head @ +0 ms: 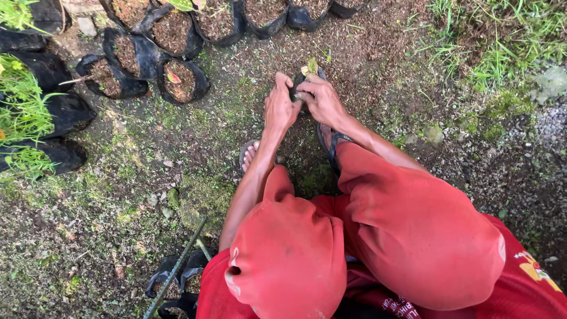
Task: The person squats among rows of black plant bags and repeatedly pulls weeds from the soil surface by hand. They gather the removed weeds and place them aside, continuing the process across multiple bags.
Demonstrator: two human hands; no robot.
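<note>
Both hands are wrapped around one small black nursery bag (307,80) with a seedling (311,65) poking out: left hand (280,106) and right hand (322,100) grip its sides. It sits on mossy ground (177,153), well apart from the soil-filled bags (171,35) along the top edge.

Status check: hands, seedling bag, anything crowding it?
Left hand and right hand both clasp the small black seedling bag on the ground. Nothing crowding; filled bags sit apart, upper left.
</note>
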